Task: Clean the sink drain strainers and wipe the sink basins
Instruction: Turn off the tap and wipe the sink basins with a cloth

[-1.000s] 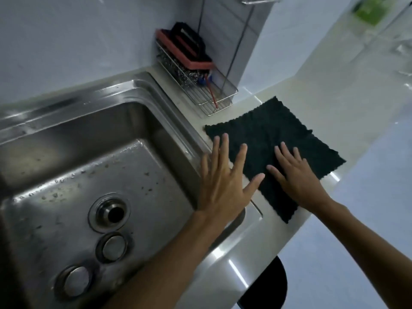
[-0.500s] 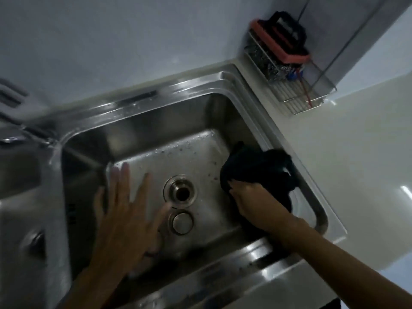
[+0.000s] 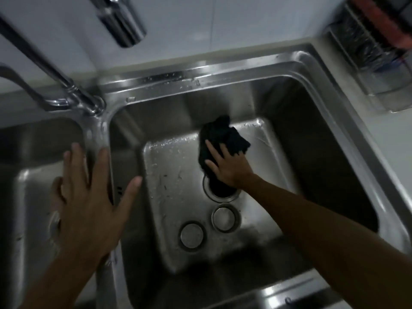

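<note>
A steel double sink fills the view. In the right basin (image 3: 174,170) my right hand (image 3: 227,167) presses a crumpled black cloth (image 3: 223,134) onto the wet floor, just behind the drain opening (image 3: 220,195), which the hand and cloth partly cover. Two round metal strainers lie on the basin floor in front of the drain: one (image 3: 225,217) close to it, the other (image 3: 192,235) to its left. My left hand (image 3: 89,197) hovers with fingers spread over the divider (image 3: 100,134) between the basins, holding nothing.
The left basin (image 3: 33,175) lies under my left hand. A chrome faucet (image 3: 73,90) rises from the back ledge, its spout (image 3: 121,23) overhead. A wire rack (image 3: 374,52) with a red sponge stands on the counter at the back right.
The black cloth went from lying flat on the counter into the right basin under my right hand, then toward the basin's back. My left hand shifted left onto the divider.
</note>
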Action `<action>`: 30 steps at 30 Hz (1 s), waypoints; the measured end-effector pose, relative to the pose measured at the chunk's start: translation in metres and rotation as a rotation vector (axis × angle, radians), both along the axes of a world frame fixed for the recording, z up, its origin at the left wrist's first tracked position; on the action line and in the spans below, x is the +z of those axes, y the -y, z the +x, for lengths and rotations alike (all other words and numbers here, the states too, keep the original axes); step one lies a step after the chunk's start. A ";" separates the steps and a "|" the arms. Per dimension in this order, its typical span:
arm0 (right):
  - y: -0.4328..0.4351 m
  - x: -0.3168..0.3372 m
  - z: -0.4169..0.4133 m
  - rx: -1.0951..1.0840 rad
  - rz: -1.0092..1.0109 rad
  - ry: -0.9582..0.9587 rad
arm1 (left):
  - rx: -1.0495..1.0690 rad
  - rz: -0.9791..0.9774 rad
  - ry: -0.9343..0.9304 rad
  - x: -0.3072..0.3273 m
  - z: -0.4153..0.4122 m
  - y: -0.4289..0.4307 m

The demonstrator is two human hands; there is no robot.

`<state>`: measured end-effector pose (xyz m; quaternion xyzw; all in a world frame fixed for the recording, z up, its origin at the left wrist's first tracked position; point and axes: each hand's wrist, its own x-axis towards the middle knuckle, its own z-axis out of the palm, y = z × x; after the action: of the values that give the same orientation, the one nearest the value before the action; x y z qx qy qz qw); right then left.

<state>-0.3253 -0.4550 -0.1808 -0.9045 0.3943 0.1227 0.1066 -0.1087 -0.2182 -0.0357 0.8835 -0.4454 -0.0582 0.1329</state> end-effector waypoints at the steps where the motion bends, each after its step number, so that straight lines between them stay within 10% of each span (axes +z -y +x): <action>1: -0.008 -0.003 0.024 0.061 0.005 0.025 | -0.019 0.007 0.009 0.003 -0.002 0.000; 10: -0.080 -0.008 0.116 0.446 0.105 0.031 | -0.029 0.006 -0.035 0.013 -0.005 0.004; 18: -0.068 -0.005 0.070 0.930 -0.219 0.141 | -0.018 -0.001 -0.018 0.013 -0.006 0.002; 30: 0.053 0.016 -0.048 0.574 -0.192 -0.230 | -0.015 -0.087 0.041 0.006 -0.006 0.000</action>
<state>-0.3729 -0.5082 -0.1646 -0.9648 0.1426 0.2114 -0.0636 -0.1148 -0.2187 -0.0295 0.8745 -0.4568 -0.0219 0.1616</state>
